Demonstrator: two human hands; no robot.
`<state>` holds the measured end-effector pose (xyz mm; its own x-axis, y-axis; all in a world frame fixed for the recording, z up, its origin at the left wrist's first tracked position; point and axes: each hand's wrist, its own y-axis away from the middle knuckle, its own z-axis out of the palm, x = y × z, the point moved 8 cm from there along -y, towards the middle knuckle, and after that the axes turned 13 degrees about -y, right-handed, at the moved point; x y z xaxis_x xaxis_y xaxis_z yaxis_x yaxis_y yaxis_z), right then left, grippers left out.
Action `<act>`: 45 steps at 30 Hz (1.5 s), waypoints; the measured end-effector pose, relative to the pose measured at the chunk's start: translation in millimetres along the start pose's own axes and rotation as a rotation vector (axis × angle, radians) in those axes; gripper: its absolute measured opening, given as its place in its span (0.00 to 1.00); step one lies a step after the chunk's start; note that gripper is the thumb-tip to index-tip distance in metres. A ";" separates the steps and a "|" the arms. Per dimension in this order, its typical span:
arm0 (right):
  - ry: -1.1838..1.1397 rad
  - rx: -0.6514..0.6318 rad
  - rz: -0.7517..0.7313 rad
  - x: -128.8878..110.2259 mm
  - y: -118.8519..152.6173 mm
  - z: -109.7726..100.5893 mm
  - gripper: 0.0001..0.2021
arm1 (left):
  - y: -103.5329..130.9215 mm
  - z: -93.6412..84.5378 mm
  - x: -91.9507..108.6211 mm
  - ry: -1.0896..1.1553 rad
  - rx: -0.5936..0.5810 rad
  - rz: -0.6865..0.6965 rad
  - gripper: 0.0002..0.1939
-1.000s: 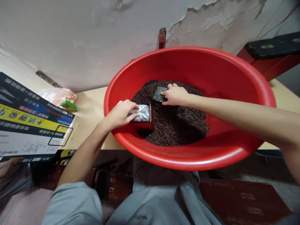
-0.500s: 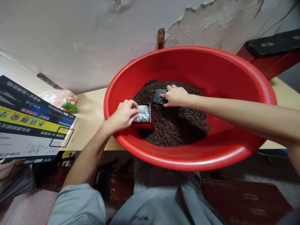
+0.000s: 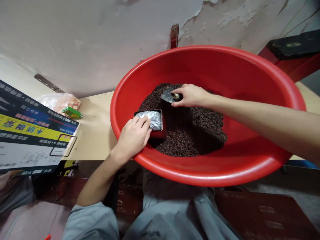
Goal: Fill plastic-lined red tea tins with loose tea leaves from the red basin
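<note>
A big red basin (image 3: 215,171) holds a heap of dark brown loose grains (image 3: 178,141). At its left inside stands a dark red tin (image 3: 160,133) with a clear plastic bag (image 3: 153,120) filling its mouth. My left hand (image 3: 135,135) lies over the tin's near left side, its fingertips on the bag. Above the heap, my right hand (image 3: 190,95) has thumb and fingers closed round the knob of a dark, flat lid-like piece (image 3: 167,95), which is tilted.
On the wooden table (image 3: 96,133) to the left are a printed cardboard box (image 3: 32,133), a green packet (image 3: 72,112) and a plastic bag of food (image 3: 58,101). A red bracket (image 3: 174,36) is on the wall behind; a dark red frame (image 3: 295,46) stands at right.
My left hand has shifted from pinching the bag to lying lower against the tin, fingertips on the bag. My right hand has tilted the flat piece, so its knob now shows.
</note>
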<state>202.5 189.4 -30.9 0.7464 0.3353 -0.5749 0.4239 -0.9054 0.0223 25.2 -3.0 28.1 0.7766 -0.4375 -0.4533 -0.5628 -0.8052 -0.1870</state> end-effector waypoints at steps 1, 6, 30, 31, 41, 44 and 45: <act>-0.165 0.007 -0.006 -4.0 1.4 -7.0 0.34 | 0.1 1.2 -1.8 0.027 0.002 -0.003 0.19; -0.638 -0.016 0.018 -26.4 20.5 -20.1 0.33 | 0.3 5.5 -7.9 0.109 0.015 0.034 0.14; 0.127 -0.093 -0.717 -150.7 68.8 68.1 0.39 | 64.8 -20.1 -66.2 0.265 -0.086 -0.171 0.23; 0.153 -0.096 -0.722 -151.9 69.1 66.7 0.38 | 55.5 -13.9 -71.8 0.283 -0.059 -0.166 0.28; 0.338 -0.076 -0.588 -158.6 70.0 67.7 0.37 | -13.2 74.1 -61.9 0.491 -0.213 0.086 0.60; 0.322 -0.067 -0.538 -157.5 67.4 68.4 0.37 | -17.8 77.1 -61.9 0.484 -0.258 0.108 0.59; 0.322 -0.074 -0.526 -157.0 66.5 69.1 0.38 | -19.1 77.2 -61.5 0.482 -0.277 0.109 0.58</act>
<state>78.0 58.6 4.2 0.5404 0.8037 -0.2490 0.8029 -0.5811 -0.1333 -33.7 70.2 -7.7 0.7960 -0.6052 0.0039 -0.6023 -0.7915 0.1037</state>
